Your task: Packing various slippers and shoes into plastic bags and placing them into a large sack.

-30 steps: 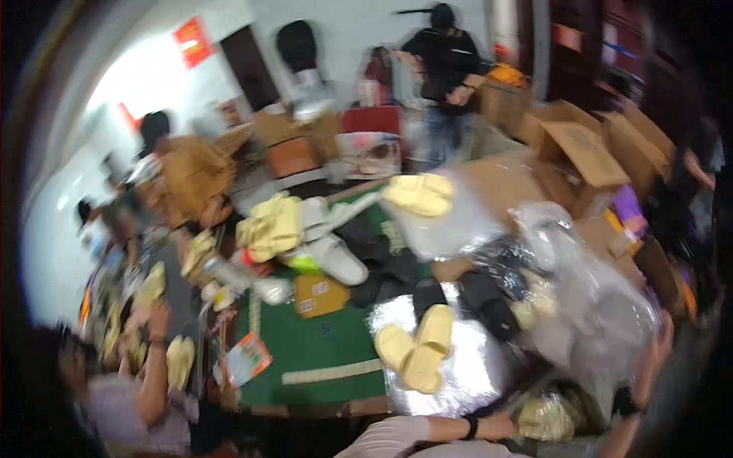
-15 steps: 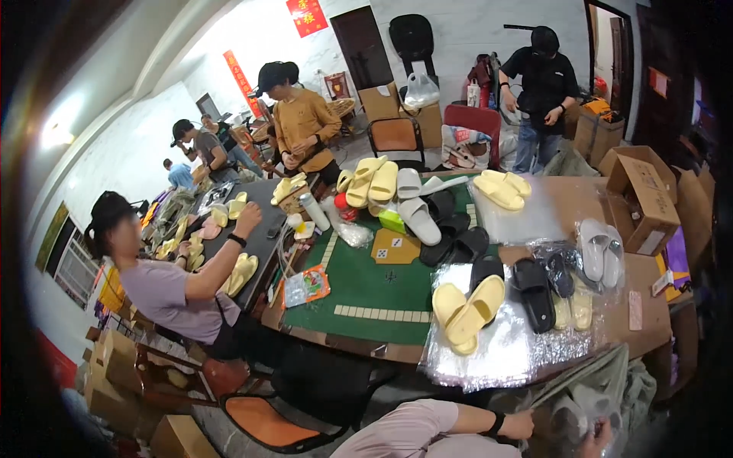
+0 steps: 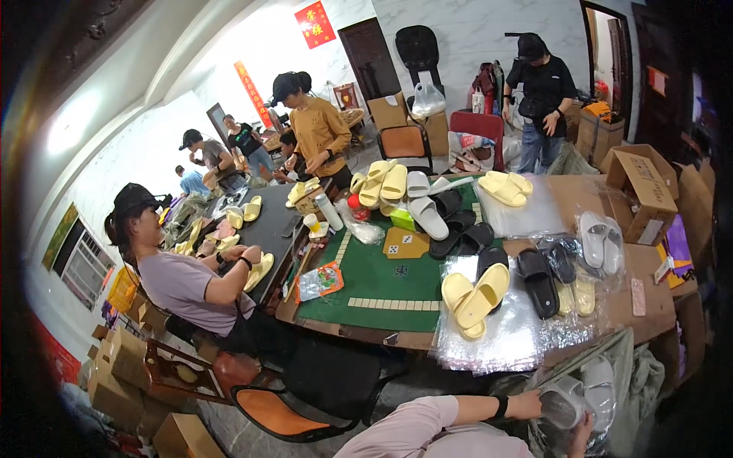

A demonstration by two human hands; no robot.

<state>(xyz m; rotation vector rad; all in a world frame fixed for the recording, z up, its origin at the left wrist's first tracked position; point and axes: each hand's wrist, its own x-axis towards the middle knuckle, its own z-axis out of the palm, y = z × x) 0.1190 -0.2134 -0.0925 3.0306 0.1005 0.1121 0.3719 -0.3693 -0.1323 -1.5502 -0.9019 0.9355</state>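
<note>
At the lower right, grey slippers (image 3: pixel 563 403) lie in clear plastic wrap over the mouth of a translucent greenish sack (image 3: pixel 628 382). My left hand (image 3: pixel 525 404), with a black band at its wrist, comes in from the left and grips the near slipper's edge. From below, my right hand (image 3: pixel 582 433) closes on the lower end of the same slipper, its fingers partly hidden. A second grey slipper (image 3: pixel 599 393) rests just right of it. Crossed yellow slippers (image 3: pixel 477 301) sit above my hands, on a stack of clear plastic bags (image 3: pixel 458 347).
Black slippers (image 3: pixel 537 282), wrapped grey slippers (image 3: pixel 602 243) and a green mat (image 3: pixel 366 282) cover the table. An open carton (image 3: pixel 645 195) stands at its right end. An orange-backed chair (image 3: pixel 282 414) is at my left. Several people work around the tables.
The grey slippers have come higher and further into view at the sack's mouth. My left hand has shifted up and right to the slipper; my right hand has moved slightly left.
</note>
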